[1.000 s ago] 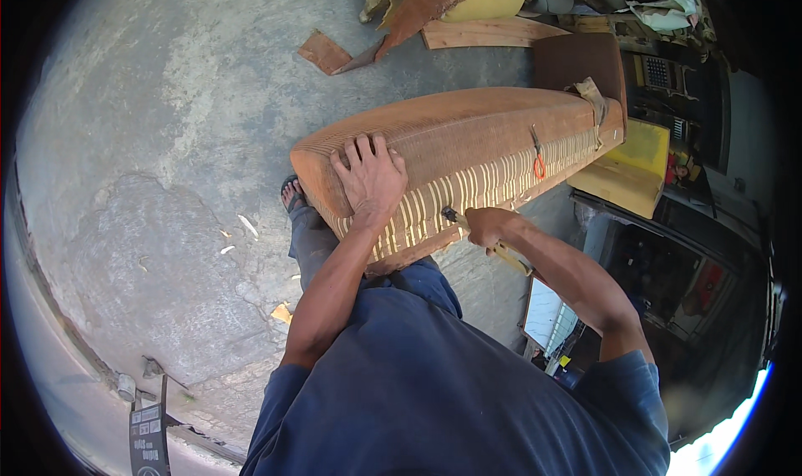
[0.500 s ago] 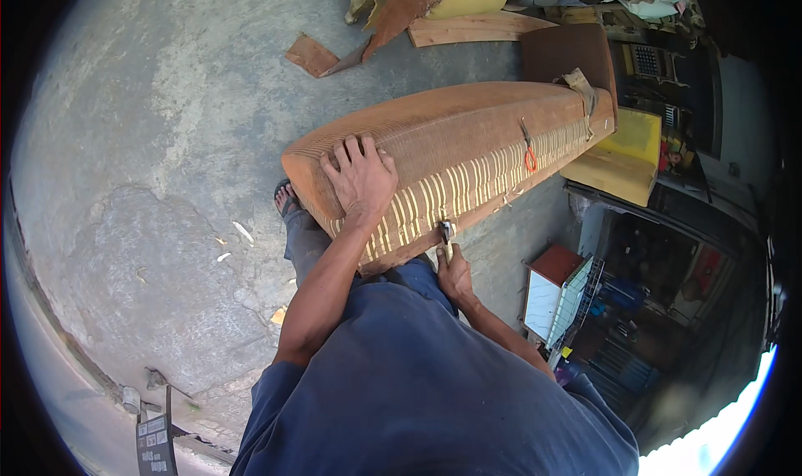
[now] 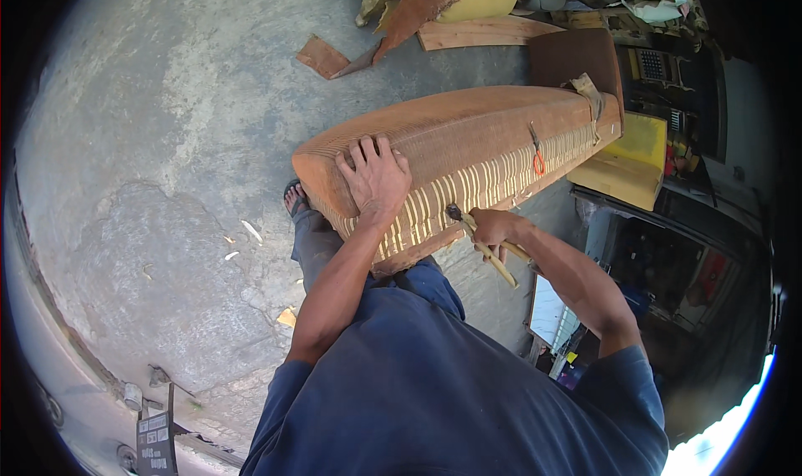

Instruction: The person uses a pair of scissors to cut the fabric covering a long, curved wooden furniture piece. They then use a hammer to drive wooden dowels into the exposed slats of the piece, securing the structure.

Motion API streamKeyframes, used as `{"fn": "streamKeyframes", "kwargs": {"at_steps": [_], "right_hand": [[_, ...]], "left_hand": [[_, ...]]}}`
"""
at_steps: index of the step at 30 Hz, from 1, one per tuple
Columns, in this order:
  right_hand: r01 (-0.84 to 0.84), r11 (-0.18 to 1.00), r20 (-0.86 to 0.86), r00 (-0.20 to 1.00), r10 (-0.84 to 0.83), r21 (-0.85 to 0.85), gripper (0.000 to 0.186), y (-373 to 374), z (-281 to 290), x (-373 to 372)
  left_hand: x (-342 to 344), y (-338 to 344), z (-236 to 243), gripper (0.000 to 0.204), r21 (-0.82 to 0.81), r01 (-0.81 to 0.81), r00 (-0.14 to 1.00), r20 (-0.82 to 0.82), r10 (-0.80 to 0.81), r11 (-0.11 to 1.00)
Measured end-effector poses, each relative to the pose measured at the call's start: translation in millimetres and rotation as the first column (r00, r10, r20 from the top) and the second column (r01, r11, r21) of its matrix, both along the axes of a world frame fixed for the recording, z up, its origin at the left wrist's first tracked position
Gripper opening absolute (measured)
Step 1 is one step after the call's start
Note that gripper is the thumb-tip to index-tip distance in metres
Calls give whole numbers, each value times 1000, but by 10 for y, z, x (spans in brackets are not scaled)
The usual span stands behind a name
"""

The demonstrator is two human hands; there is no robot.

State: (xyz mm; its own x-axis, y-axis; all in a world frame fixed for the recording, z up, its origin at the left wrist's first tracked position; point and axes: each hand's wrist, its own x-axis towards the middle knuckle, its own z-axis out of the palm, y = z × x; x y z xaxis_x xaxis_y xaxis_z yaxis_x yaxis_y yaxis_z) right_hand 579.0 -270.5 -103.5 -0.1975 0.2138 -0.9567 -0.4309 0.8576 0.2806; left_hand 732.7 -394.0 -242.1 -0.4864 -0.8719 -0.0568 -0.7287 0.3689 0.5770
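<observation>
A long cushioned furniture piece [image 3: 451, 134] in brown ribbed fabric lies across in front of me, with a row of pale stripes along its near side and a wooden edge below them. My left hand [image 3: 380, 175] rests on its upper fabric near the left end, fingers apart, holding nothing. In my right hand [image 3: 494, 225] is a pair of pincers [image 3: 499, 267] with long yellowish handles; their dark head is at the striped side. Scissors [image 3: 538, 160] with orange handles lie on the striped fabric further right.
Brown fabric strips [image 3: 401, 29] and a wooden board [image 3: 484, 32] lie on the concrete floor at the back. A brown padded block [image 3: 574, 58] stands at the far end, a yellow padded piece [image 3: 631, 154] to the right. Pale scraps [image 3: 251, 230] dot the floor at left.
My right hand has risen with the pincers from below the wooden edge to the striped side, its elbow swinging outward. My left hand stays on the fabric.
</observation>
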Motion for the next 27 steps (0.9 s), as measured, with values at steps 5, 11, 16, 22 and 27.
{"fn": "streamKeyframes", "kwargs": {"at_steps": [5,11,16,22,27], "right_hand": [[-566,822,44,825,564,59,51,-325,-52,144],[-646,758,61,763,643,89,55,-362,-104,269],[-311,947,-143,936,321,82,43,-358,179,443],[-392,872,-472,853,225,-294,36,908,-307,644],[-164,907,-490,870,-52,-388,41,1224,-312,1067]], "left_hand": [[-20,-17,-35,41,8,-18,1000,5,18,1000],[7,6,-3,40,31,-4,1000,18,3,999],[7,-20,5,36,-3,-19,999,30,19,1000],[-3,7,-4,37,-29,-17,999,40,18,999],[-9,4,24,38,-12,6,999,50,-5,1000]]}}
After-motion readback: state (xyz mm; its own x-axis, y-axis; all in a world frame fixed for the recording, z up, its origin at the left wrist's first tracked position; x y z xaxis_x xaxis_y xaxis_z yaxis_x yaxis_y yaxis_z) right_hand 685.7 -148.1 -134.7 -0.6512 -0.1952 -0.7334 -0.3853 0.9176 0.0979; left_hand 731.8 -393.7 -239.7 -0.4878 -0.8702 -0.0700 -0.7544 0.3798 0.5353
